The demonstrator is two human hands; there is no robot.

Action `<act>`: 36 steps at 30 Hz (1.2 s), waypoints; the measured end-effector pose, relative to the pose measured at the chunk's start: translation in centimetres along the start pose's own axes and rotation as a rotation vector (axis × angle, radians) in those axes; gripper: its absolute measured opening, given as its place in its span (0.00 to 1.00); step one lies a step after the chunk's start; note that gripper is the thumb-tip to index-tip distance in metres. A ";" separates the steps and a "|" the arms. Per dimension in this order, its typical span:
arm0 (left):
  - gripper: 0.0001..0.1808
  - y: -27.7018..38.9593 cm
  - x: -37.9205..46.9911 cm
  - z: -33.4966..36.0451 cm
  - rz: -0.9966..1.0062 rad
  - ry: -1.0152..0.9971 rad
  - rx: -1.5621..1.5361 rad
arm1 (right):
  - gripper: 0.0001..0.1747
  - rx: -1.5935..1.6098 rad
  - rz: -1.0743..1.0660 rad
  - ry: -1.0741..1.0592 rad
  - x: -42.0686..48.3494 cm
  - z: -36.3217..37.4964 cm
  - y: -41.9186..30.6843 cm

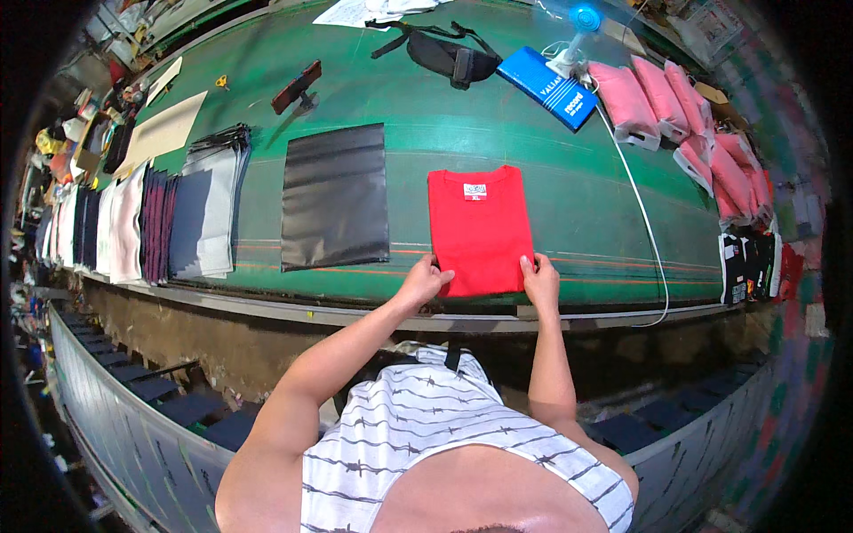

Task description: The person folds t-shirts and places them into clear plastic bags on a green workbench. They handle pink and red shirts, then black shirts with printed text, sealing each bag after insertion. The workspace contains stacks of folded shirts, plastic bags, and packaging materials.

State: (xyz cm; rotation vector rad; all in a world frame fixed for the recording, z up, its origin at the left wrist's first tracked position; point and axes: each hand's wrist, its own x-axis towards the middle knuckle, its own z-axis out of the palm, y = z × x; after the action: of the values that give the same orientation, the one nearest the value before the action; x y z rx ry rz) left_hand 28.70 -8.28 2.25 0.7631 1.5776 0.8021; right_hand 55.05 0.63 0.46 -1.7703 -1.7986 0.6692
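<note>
A red T-shirt (pixel 478 236), folded into a neat rectangle, lies on the green table (pixel 593 220) in front of me with its neckline away from me. A printed label (pixel 475 192) shows inside the collar. My left hand (pixel 426 276) pinches the shirt's near left corner between thumb and fingers. At the near right corner, my right hand (pixel 541 274) grips the edge, its thumb on top of the cloth. Left of the shirt, a flat black plastic bag (pixel 335 197) rests on the table, apart from both hands.
Stacks of folded garments (pixel 123 226) and grey-white bags (pixel 208 206) line the left. Pink packed bundles (pixel 626 100) are heaped at right, near a blue record book (pixel 550 86) and a white cable (pixel 633 173). A phone on a stand (pixel 296 86) and black waist bag (pixel 450 56) lie farther back.
</note>
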 end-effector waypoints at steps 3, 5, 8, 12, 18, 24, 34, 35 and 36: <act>0.18 0.6 -0.5 0.6 0.005 0.081 -0.061 | 0.24 -0.038 0.062 -0.215 1.1 -0.6 -1.1; 0.14 -1.1 0.2 0.5 0.065 0.122 -0.054 | 0.26 -0.030 0.010 -0.207 1.3 -0.3 -0.8; 0.13 -0.5 -0.9 -0.5 -0.004 0.020 -0.238 | 0.24 0.073 0.036 -0.242 0.8 -0.5 0.4; 0.18 0.6 -3.0 -4.2 -0.141 -0.129 0.100 | 0.16 0.097 0.287 -0.706 -0.2 -3.0 -0.3; 0.34 -0.4 -1.3 -4.9 -0.074 0.005 -0.348 | 0.33 0.671 0.256 -0.416 0.2 -1.3 -1.8; 0.44 0.4 1.6 -1.8 0.095 0.287 -0.259 | 0.46 0.541 0.039 -0.301 5.4 1.3 -5.3; 0.15 0.4 -5.9 -10.4 -0.208 -0.283 -0.516 | 0.48 0.932 0.227 -0.487 -1.7 1.0 -8.1; 0.14 0.3 -6.1 -11.7 -0.211 -0.292 -0.499 | 0.48 0.934 0.246 -0.489 -2.3 1.7 -8.8; 0.11 0.4 -6.6 -12.8 -0.178 -0.228 -0.460 | 0.48 0.934 0.262 -0.501 -2.9 2.0 -10.6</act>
State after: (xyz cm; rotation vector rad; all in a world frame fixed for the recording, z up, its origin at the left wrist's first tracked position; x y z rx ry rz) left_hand 16.97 -14.65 7.60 0.3592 1.1770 0.8708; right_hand 45.86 -2.44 6.07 -1.2230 -1.1510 1.8228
